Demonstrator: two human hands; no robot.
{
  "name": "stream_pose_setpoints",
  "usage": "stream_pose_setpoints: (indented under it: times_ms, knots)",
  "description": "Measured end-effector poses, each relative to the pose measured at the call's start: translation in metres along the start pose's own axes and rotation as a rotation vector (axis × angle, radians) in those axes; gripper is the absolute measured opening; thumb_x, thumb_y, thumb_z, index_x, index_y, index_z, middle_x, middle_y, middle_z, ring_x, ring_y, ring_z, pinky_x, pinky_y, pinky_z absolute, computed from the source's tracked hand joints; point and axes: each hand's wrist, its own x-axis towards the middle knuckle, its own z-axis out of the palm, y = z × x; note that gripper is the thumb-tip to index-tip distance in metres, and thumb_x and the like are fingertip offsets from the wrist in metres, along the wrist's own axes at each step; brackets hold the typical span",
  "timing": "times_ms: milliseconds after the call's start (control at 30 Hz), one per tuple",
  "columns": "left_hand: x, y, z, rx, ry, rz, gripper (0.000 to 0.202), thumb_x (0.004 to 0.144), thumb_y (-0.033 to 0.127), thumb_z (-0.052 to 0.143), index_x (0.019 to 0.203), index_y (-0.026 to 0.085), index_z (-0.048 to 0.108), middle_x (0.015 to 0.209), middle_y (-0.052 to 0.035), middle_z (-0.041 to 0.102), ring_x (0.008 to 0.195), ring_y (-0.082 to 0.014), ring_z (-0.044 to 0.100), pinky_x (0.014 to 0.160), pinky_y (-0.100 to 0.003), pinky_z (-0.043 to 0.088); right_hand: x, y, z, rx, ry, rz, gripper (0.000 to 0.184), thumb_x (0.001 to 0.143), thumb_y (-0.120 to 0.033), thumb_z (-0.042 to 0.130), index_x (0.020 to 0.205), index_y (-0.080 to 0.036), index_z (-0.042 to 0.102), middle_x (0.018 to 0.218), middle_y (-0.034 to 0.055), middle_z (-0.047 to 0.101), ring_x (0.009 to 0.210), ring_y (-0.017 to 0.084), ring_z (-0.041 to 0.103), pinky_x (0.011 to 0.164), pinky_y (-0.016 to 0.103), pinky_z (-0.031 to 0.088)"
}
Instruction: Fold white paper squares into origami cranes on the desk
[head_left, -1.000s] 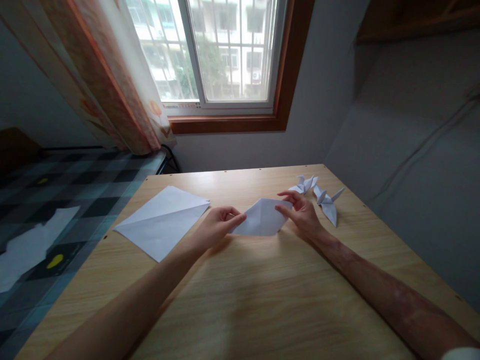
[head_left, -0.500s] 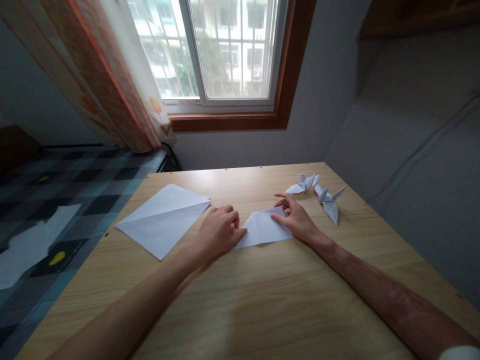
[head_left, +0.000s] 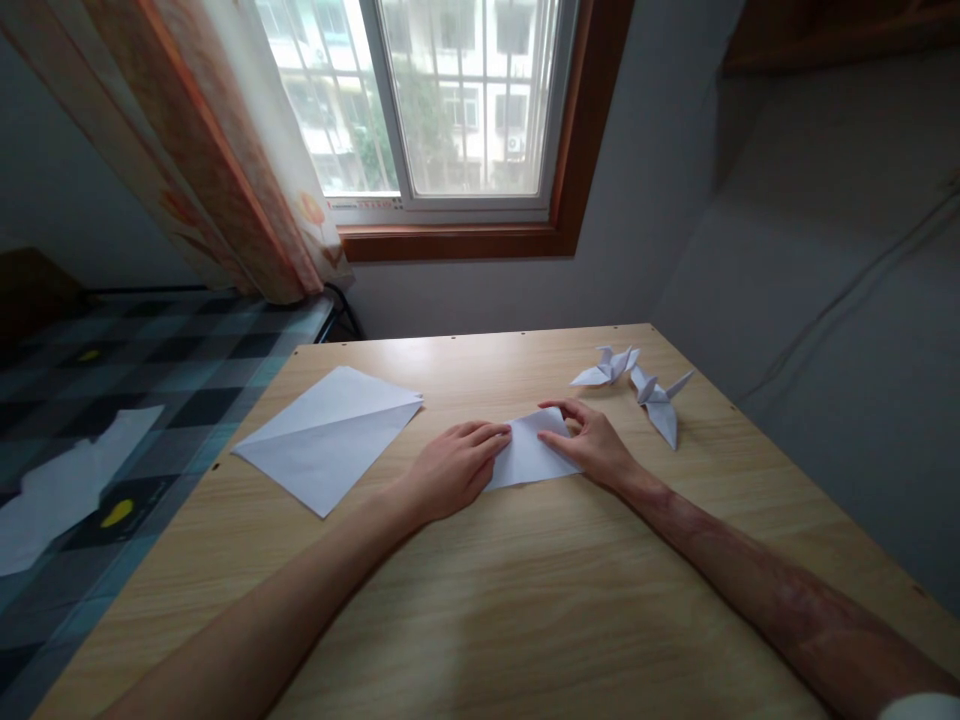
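A folded sheet of white paper (head_left: 529, 455) lies on the wooden table between my hands. My left hand (head_left: 459, 465) rests flat on its left part, fingers stretched out to the right and covering that end. At the paper's right side, my right hand (head_left: 589, 440) pinches the upper right corner between thumb and fingers. Two white origami cranes, one farther back (head_left: 606, 368) and one to its right (head_left: 658, 402), stand just beyond my right hand. Left of my left hand lies a stack of creased white paper squares (head_left: 330, 440).
The light wooden table (head_left: 480, 620) reaches to the wall under the window (head_left: 465, 100). On the left stands a bed with a checked cover (head_left: 187, 350), with torn white paper (head_left: 75, 490) on it. A curtain (head_left: 247, 170) hangs above the bed.
My left hand has changed from curled fingers at the paper's lower left corner to outstretched fingers lying over its left part. My right hand keeps its pinch, its fingers slightly lower.
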Motion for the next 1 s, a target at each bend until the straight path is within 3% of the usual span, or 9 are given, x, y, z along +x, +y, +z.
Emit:
stream_pose_setpoints:
  times_ms: [167,267,367,467,633,1000]
  knots:
    - [0.000,0.000,-0.001,0.007,-0.017,-0.027,0.049,0.106,0.021,0.052,0.155,0.019,0.060,0.160,-0.0111,0.064,0.144,-0.0302,0.060,0.125,-0.051,0.049,-0.003,-0.001,0.004,0.052,-0.014,-0.006,0.059,0.088,-0.034,0.084,0.144,-0.024,0.067,0.120,0.0091,0.082,0.102,0.028,0.080,0.082,0.038,0.068]
    - [0.000,-0.002,-0.001,0.010,-0.009,-0.031,0.050,0.106,0.021,0.053,0.156,0.022,0.060,0.159,-0.0105,0.064,0.144,-0.0298,0.059,0.125,-0.051,0.048,-0.004,-0.004,0.002,-0.066,-0.028,-0.102,0.041,0.091,-0.031,0.080,0.131,-0.022,0.076,0.123,0.0108,0.081,0.104,0.029,0.078,0.085,0.041,0.068]
    - [0.000,-0.005,-0.002,0.022,-0.011,-0.031,0.051,0.105,0.021,0.055,0.156,0.023,0.061,0.158,-0.0107,0.065,0.142,-0.0301,0.061,0.124,-0.051,0.049,-0.003,-0.010,0.000,-0.269,-0.127,-0.274,0.026,0.099,-0.024,0.071,0.122,-0.025,0.082,0.120,0.0092,0.083,0.111,0.030,0.074,0.099,0.047,0.064]
    - [0.000,-0.007,-0.004,0.038,-0.024,-0.045,0.051,0.104,0.022,0.056,0.155,0.021,0.062,0.156,-0.0120,0.066,0.139,-0.0313,0.062,0.123,-0.051,0.050,-0.004,-0.015,0.000,-0.420,-0.254,-0.424,0.045,0.104,-0.015,0.057,0.145,-0.029,0.073,0.141,0.0084,0.077,0.132,0.030,0.068,0.117,0.053,0.054]
    - [0.000,-0.009,-0.004,0.029,-0.005,-0.058,0.053,0.102,0.021,0.058,0.156,0.019,0.061,0.155,-0.0129,0.066,0.140,-0.0312,0.062,0.124,-0.051,0.050,-0.009,-0.017,0.000,-0.587,-0.350,-0.490,0.083,0.094,0.002,0.048,0.170,-0.029,0.046,0.165,0.0073,0.060,0.155,0.028,0.054,0.128,0.055,0.045]
    - [-0.001,-0.008,-0.003,0.011,-0.002,-0.070,0.051,0.106,0.023,0.054,0.156,0.021,0.060,0.156,-0.0114,0.066,0.141,-0.0298,0.061,0.124,-0.049,0.048,-0.008,-0.020,-0.008,-0.681,-0.481,-0.482,0.086,0.096,0.001,0.046,0.173,-0.036,0.038,0.174,0.0034,0.049,0.161,0.026,0.046,0.133,0.057,0.037]
